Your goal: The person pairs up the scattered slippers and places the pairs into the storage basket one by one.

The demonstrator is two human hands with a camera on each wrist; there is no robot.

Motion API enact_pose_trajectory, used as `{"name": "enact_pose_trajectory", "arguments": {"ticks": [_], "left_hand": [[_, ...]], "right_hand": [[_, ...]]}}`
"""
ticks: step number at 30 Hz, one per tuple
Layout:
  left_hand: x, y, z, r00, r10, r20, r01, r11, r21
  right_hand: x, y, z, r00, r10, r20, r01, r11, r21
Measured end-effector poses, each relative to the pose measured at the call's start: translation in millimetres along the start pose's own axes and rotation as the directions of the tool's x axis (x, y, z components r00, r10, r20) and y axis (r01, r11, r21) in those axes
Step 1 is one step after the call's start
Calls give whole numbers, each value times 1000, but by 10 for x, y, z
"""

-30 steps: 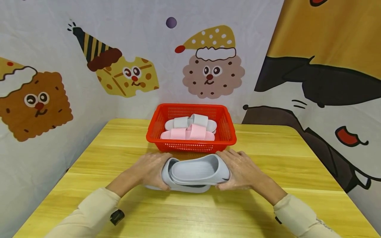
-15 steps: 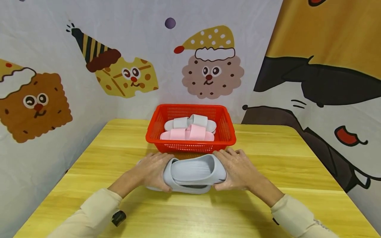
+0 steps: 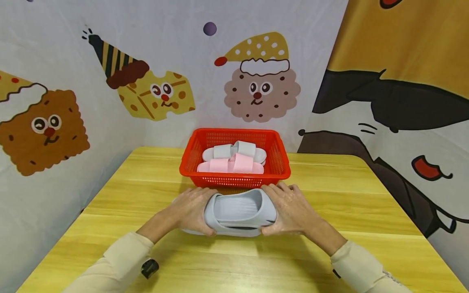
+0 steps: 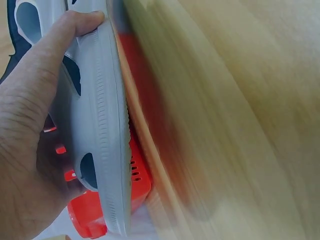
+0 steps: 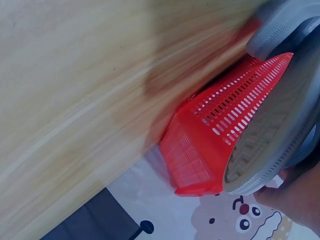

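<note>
Two grey clogs lie sideways, one partly nested in the other, between my hands in the head view. My right hand [image 3: 291, 207] grips the right end of the upper clog [image 3: 238, 206], whose treaded sole [image 5: 270, 130] shows off the table in the right wrist view. My left hand [image 3: 192, 211] holds the left part of the lower clog [image 3: 238, 232], its thumb curled over the near side. That clog's side holes and ridged sole edge [image 4: 107, 115] face the left wrist camera. Whether the lower clog touches the table I cannot tell. Palms partly hide both clogs.
Just beyond the clogs stands a red perforated basket [image 3: 234, 176] on the wooden table [image 3: 234, 264]. Pink slide slippers [image 3: 242, 164] and white slide slippers [image 3: 223, 151] lie inside it. A printed cloth wall [image 3: 165, 134] rises behind the table.
The upper clog and my right hand have shifted slightly left, while my left hand has edged right. The two clogs now overlap more closely; both stay gripped.
</note>
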State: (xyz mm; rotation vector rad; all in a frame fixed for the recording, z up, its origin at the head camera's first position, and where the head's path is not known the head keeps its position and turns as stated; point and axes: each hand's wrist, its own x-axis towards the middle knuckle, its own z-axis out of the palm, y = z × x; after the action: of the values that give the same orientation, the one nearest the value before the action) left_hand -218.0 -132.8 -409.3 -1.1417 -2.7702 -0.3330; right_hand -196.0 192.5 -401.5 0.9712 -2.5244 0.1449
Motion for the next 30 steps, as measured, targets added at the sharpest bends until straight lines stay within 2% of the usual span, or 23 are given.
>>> {"name": "enact_pose_trajectory", "arguments": {"ticks": [5,10,18,30], "left_hand": [[20,1,3,1000,5,-7,-5,1000,-7],[37,33,21,999,33,-3,-33,999,17],[53,71,33,999,40,-15,-39,998,47],[42,50,43,997,57,-52,-54,997,63]], "right_hand": [[15,-28,-12,1000,16,13,-16,1000,-2],[50,-94,-14,999,-3,34,4,1000,-23],[94,-171,19,1000,0,23,1,1000,-22],[132,-197,39,1000,14,7,-14,1000,-11]]}}
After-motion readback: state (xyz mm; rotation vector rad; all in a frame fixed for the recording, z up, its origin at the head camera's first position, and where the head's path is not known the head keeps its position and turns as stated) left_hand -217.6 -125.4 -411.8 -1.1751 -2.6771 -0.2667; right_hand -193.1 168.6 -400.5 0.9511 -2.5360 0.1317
